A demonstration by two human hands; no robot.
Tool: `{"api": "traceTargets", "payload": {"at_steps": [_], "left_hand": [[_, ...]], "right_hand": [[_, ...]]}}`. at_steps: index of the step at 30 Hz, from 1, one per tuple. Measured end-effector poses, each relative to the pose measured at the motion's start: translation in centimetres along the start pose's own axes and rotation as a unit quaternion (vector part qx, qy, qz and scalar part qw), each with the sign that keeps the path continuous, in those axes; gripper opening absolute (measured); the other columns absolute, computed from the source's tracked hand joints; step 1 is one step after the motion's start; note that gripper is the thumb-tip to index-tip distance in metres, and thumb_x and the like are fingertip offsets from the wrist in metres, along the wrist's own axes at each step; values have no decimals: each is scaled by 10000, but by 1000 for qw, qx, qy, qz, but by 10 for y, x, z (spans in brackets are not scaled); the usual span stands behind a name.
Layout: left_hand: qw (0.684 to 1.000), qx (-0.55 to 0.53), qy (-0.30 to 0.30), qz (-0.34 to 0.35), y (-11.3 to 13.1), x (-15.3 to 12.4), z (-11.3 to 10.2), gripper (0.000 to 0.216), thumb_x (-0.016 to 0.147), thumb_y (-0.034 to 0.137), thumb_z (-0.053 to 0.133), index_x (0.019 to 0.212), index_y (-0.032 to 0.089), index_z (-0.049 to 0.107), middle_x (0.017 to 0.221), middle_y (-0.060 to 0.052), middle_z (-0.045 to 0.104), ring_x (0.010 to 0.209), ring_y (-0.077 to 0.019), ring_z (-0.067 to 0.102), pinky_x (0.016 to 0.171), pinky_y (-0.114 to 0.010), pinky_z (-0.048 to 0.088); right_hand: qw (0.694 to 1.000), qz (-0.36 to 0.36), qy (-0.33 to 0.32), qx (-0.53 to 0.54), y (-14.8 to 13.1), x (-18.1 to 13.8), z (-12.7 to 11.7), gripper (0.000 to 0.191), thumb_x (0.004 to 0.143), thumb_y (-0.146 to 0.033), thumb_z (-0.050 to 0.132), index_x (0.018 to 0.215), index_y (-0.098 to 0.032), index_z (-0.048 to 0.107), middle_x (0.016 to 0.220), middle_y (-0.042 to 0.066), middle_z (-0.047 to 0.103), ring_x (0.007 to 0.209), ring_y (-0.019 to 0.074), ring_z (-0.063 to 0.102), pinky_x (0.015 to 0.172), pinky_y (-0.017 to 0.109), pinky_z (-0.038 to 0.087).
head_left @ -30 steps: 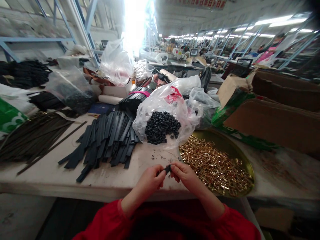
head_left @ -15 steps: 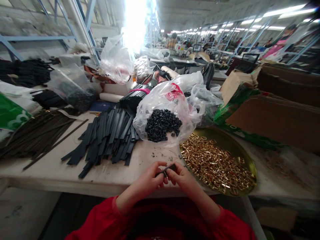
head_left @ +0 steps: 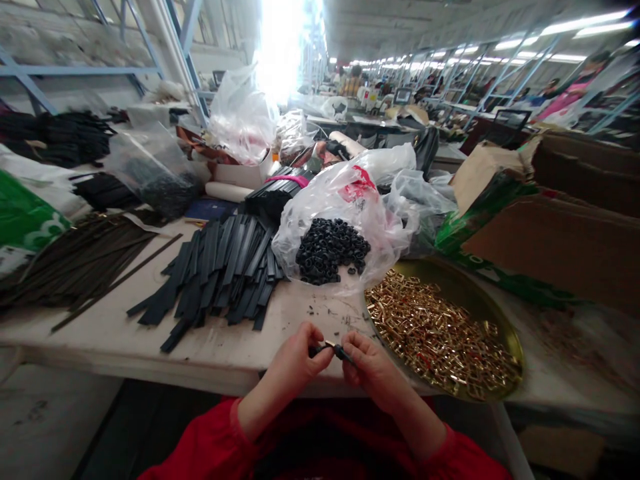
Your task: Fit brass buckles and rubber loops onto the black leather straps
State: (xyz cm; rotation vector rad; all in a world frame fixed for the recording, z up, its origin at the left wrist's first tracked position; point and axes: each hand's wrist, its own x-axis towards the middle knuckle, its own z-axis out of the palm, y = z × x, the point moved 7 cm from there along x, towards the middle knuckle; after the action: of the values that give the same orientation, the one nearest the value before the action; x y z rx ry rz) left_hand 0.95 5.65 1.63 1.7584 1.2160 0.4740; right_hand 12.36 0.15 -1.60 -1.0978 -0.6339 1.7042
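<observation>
My left hand (head_left: 300, 357) and my right hand (head_left: 367, 360) meet at the near table edge, both pinched on one small black strap piece (head_left: 330, 349) with a glint of gold metal at its middle. To the right of my hands lies a round gold tray (head_left: 480, 293) heaped with small gold buckles (head_left: 435, 333). Beyond my hands a clear plastic bag (head_left: 345, 200) lies open with a pile of black loops (head_left: 330, 250) in it. A heap of flat black straps (head_left: 220, 267) is spread to the left of the bag.
Thin dark strips (head_left: 70, 267) cover the table's left part. Open cardboard boxes (head_left: 560, 227) stand at the right. More plastic bags (head_left: 240, 120) and black bundles crowd the back. Other people work at distant benches.
My hands have shifted slightly right and nearer, still joined on the strap piece, which now lies flatter between my fingertips. The view has drifted a little.
</observation>
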Motion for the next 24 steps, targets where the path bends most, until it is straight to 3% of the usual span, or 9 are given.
{"api": "traceTargets", "payload": {"at_steps": [4, 7, 12, 15, 20, 22, 24], "left_hand": [[999, -15, -29, 0, -1, -2, 6, 146, 705, 305, 553, 717, 193, 460, 607, 42, 526, 569, -124, 479, 531, -232, 338], [999, 16, -36, -3, -4, -3, 8, 155, 698, 322, 573, 742, 189, 507, 641, 24, 566, 600, -140, 500, 552, -244, 346], [998, -19, -60, 3, -2, -5, 14, 168, 711, 313, 569, 813, 179, 577, 760, -13, 641, 707, -168, 559, 621, -259, 395], [992, -77, -97, -8, 1, -9, 19, 171, 716, 290, 558, 822, 163, 601, 769, -18, 652, 713, -163, 565, 624, -253, 407], [953, -248, -162, -62, 8, -15, 29, 241, 703, 234, 534, 913, 124, 578, 776, -34, 650, 649, -130, 571, 621, -247, 431], [942, -275, -178, -73, 12, -15, 31, 238, 686, 231, 550, 892, 116, 581, 725, -24, 637, 624, -121, 566, 625, -246, 430], [935, -282, -199, -81, 16, -14, 33, 219, 673, 239, 564, 852, 116, 591, 671, -9, 619, 611, -119, 561, 621, -242, 425]], "right_hand": [[998, 23, -30, -54, 3, -3, 5, 401, 651, -466, 698, 884, -202, 506, 592, -74, 480, 471, 55, 389, 467, 187, 286], [996, 25, -49, -70, 6, -5, 6, 373, 655, -442, 700, 852, -186, 515, 700, -41, 520, 558, 69, 430, 525, 197, 317], [997, 7, -14, -74, 7, -7, -2, 391, 620, -456, 713, 680, -189, 433, 620, -47, 471, 572, 91, 423, 552, 216, 328], [993, -30, 32, -114, 0, -5, -9, 372, 675, -499, 642, 671, -192, 433, 599, -35, 488, 563, 105, 443, 557, 235, 344], [939, -118, 173, -272, -21, -6, -27, 259, 692, -390, 620, 775, -210, 453, 553, -63, 449, 491, 101, 423, 500, 234, 327], [929, -128, 158, -308, -25, -6, -26, 228, 698, -340, 598, 853, -211, 491, 567, -65, 440, 493, 98, 410, 491, 231, 318], [928, -115, 115, -335, -24, -6, -22, 147, 711, -317, 568, 800, -211, 520, 560, -58, 444, 501, 100, 403, 488, 231, 310]]}}
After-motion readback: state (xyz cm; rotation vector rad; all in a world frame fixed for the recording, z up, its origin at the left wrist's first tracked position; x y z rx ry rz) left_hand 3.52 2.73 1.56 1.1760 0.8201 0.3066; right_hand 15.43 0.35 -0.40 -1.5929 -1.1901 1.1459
